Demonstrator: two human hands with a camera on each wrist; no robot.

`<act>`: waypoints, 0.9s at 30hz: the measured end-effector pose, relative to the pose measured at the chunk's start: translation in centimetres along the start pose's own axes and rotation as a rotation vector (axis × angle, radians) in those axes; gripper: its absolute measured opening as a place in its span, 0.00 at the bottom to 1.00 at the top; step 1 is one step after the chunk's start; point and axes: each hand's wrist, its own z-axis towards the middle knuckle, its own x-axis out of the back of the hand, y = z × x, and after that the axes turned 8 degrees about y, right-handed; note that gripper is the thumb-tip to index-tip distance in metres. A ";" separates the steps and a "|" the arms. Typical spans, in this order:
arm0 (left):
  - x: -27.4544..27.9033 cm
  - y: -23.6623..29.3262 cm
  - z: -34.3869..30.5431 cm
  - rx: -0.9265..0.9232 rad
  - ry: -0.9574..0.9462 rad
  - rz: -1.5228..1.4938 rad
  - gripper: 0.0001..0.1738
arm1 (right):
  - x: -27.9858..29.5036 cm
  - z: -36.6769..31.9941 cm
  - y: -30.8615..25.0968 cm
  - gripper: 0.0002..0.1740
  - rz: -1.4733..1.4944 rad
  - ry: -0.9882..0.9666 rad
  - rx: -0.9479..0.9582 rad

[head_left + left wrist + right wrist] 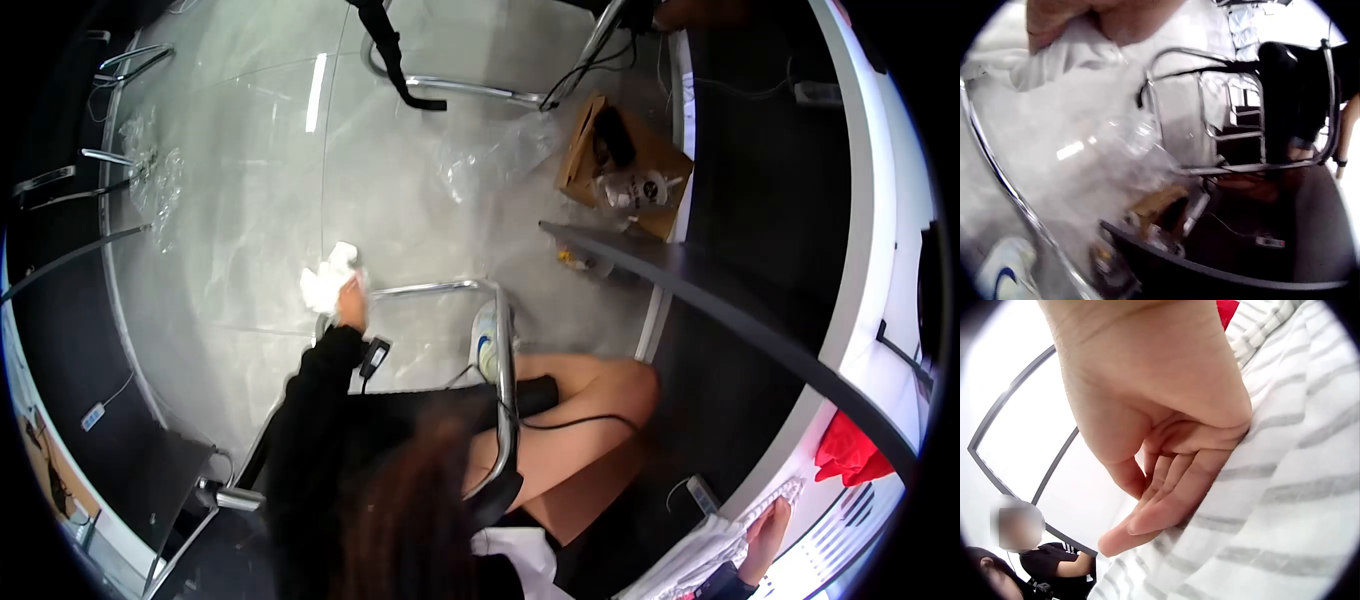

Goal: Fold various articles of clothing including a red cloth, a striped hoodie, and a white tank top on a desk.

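Down at the left, low over the floor, my left hand point(351, 303) grips a bunched white cloth point(325, 286). In the left wrist view the fingers point(1138, 25) curl over the white fabric, and part of it hangs below them. Over at the table on the right, my right hand point(768, 535) rests on a white cloth with grey stripes point(1272, 487). Its fingers point(1175, 503) lie loosely bent along the fabric in the right wrist view. A red cloth point(852, 450) lies just beyond that hand on the white tabletop.
A chair's chrome frame point(508, 400) stands beside my legs and a shoe point(487, 340). Farther off on the floor are a cardboard box point(578, 172) and clear plastic wrap point(490, 165). A dark panel edge point(700, 297) crosses the right side. Two people appear in the right wrist view.
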 end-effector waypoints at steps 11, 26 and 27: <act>19.3 35.8 -3.3 0.134 -0.819 -0.875 0.17 | -2.3 -1.0 -0.5 0.16 -0.012 -0.253 0.194; 34.6 67.9 -32.7 -1.298 -1.701 -1.118 0.20 | 6.6 -19.6 1.4 0.44 -0.007 -0.433 0.674; 34.6 69.6 -35.0 -1.344 -1.729 -1.126 0.20 | 8.3 -20.3 2.7 0.43 0.065 -0.424 0.687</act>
